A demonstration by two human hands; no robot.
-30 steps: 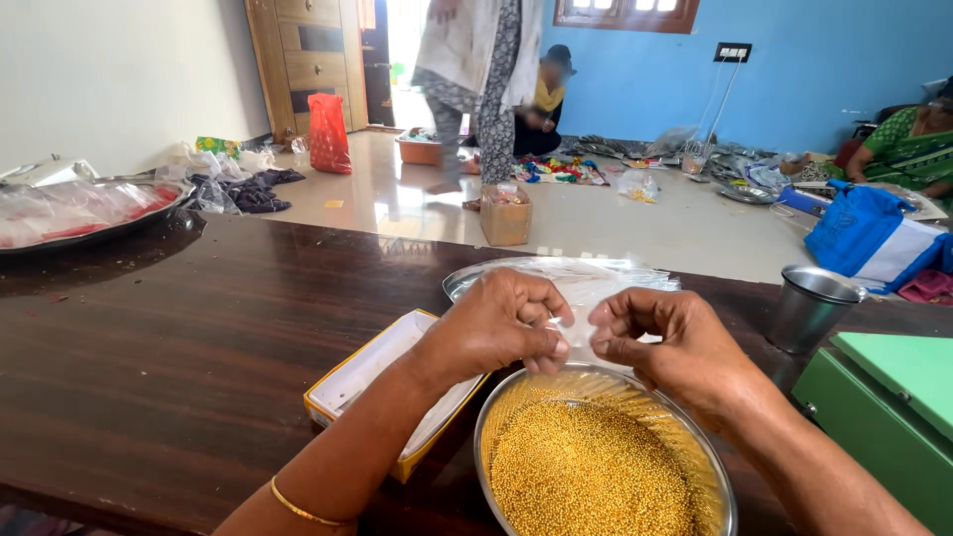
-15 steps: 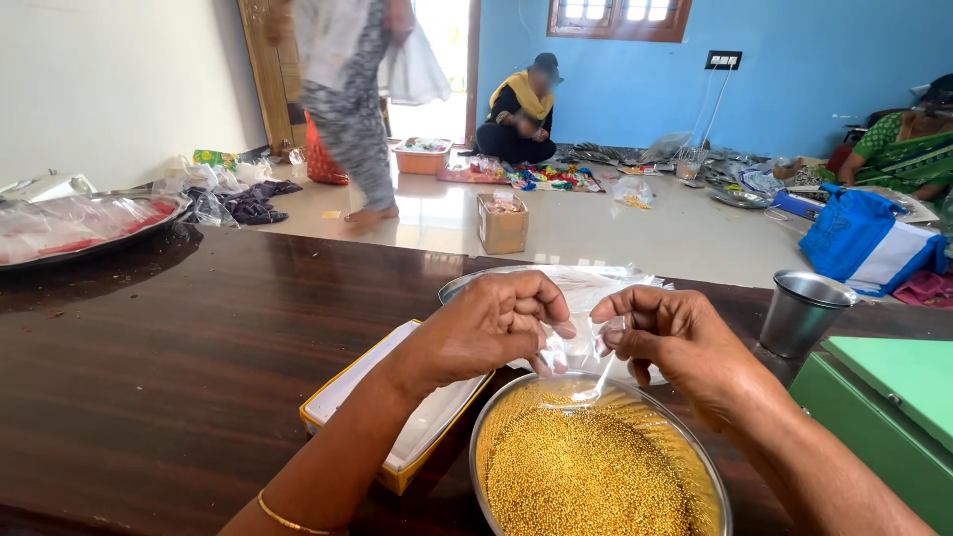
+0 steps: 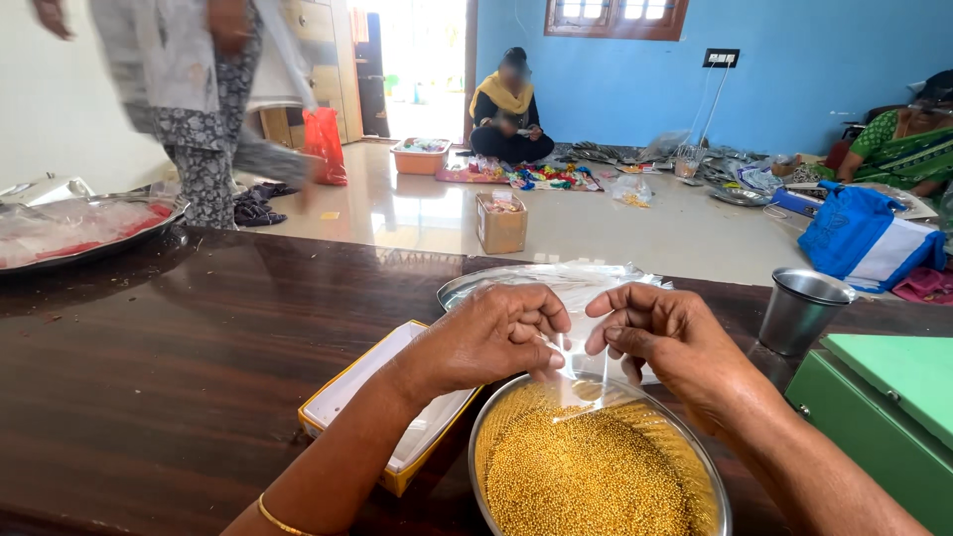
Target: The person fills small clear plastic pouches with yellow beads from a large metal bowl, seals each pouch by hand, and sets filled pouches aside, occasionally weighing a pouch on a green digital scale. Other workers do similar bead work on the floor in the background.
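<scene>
A small clear plastic pouch (image 3: 574, 359) is being pinched at its mouth by the left hand (image 3: 491, 337) and right hand (image 3: 667, 337) — now pulled slightly apart, where they were pressed together a second ago. It is being held low at centre frame, above the round steel bowl of small golden beads (image 3: 596, 467) — opened for filling, it seems.

Both hands, left (image 3: 493, 337) and right (image 3: 667, 335), raised close together, fingertips apparently pinched.

We noted the bowl (image 3: 599, 467) of beads (image 3: 581, 476) nearest on the table (image 3: 179, 337), box (image 3: 382, 412) to its left, tray (image 3: 496, 283) behind, cup (image 3: 799, 310) right. Both hands (image 3: 496, 333) (image 3: 665, 333) held a bag (image 3: 576, 362) over the bowl.
</scene>
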